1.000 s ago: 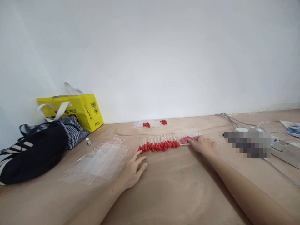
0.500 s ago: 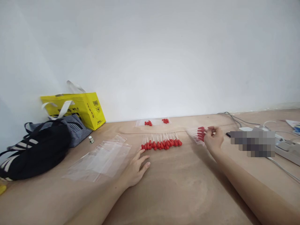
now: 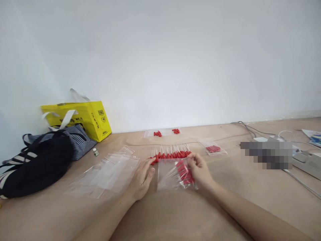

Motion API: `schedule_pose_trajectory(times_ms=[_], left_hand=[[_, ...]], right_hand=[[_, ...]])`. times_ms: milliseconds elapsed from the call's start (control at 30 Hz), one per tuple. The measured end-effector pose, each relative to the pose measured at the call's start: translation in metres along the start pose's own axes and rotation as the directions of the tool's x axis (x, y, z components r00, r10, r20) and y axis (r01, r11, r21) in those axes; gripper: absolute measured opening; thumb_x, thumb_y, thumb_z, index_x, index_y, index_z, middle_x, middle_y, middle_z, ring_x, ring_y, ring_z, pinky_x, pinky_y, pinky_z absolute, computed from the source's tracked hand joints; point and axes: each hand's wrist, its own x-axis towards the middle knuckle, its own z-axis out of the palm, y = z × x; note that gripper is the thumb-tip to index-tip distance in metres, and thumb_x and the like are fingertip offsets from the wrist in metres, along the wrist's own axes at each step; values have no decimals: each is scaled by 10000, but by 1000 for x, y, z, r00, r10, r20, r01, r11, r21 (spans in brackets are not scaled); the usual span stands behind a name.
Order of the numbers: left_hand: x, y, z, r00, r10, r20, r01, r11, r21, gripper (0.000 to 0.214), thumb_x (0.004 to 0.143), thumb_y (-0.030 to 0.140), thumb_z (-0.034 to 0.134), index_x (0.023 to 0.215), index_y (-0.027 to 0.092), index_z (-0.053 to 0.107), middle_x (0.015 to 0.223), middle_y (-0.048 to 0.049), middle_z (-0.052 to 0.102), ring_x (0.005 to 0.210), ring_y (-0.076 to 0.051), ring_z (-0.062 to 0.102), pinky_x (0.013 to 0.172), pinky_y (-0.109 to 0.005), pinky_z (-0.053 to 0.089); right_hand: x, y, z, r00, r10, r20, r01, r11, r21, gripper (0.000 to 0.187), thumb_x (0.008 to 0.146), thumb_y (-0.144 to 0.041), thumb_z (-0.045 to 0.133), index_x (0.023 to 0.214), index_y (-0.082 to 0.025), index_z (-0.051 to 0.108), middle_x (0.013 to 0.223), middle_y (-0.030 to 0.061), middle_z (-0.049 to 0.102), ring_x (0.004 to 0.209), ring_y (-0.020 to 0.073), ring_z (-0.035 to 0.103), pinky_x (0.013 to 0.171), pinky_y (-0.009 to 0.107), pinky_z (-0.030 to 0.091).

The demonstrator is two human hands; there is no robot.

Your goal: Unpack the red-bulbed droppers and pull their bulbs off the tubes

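My right hand [image 3: 200, 169] pinches the edge of a clear zip bag [image 3: 167, 179], holding it over the table in front of me. Inside the bag lie several thin white sticks with red heads, the heads toward my fingers. Behind it runs a row of loose red-headed sticks [image 3: 173, 155], red ends facing me and partly hidden by the bag. My left hand [image 3: 141, 179] rests on the table with its fingers stretched out. Its fingertips are at the left end of the row, and nothing shows in its grasp.
Flat clear zip bags [image 3: 112, 172] overlap on the left. Another filled bag [image 3: 213, 149] lies to the right, and bagged red-headed sticks [image 3: 157, 134] lie by the wall. A small bottle [image 3: 95, 152], yellow bag [image 3: 100, 122], dark bag [image 3: 42, 164] and power strip [image 3: 306, 162] stand around.
My right hand has moved left from the right side to the middle with a filled zip bag. A second filled bag stays behind there. My left hand has barely moved.
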Motion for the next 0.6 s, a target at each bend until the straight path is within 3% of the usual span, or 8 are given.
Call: schedule_pose_trajectory(times_ms=[100,267,400,500,600], left_hand=[[-2,2,-2,999,44,13,-44,999,-9,413,878,363,245,1224,181,377,1271,-80,416,1211,-200,317,1014,-381,268],[-8,16,-4,946,155,283,-158,987,-11,666,760,479,471,1322,211,235,1369,-72,294,1252,-268,234,1033,-454,203],[-11,22,-1,913,90,397,-77,996,-50,744,734,478,509,1344,228,165,1376,-79,279,1241,-268,267,1012,-452,249],[-13,21,-1,915,37,401,-7,997,-75,715,747,457,500,1342,246,165,1336,-79,351,1207,-253,331,989,-435,292],[-13,22,-3,915,40,402,-10,997,-77,698,742,455,506,1332,240,201,1318,-82,376,1197,-251,346,987,-428,294]], right_hand=[[-12,13,22,993,5,119,-5,1000,-4,214,709,-391,497,736,-205,394,550,-68,386,451,73,374,439,195,341],[-12,21,30,965,9,262,-14,1000,18,277,707,-452,516,763,-206,404,631,-42,432,530,91,437,508,222,397],[-7,22,22,939,58,339,-76,996,40,330,663,-492,551,778,-207,430,681,-35,466,583,99,487,595,255,443],[-4,19,10,931,77,357,-40,993,-111,296,671,-465,556,747,-189,476,639,-33,486,581,105,490,587,251,432],[-3,14,0,919,53,390,99,928,-359,229,706,-390,543,692,-162,554,621,-16,517,573,104,465,567,239,396]])
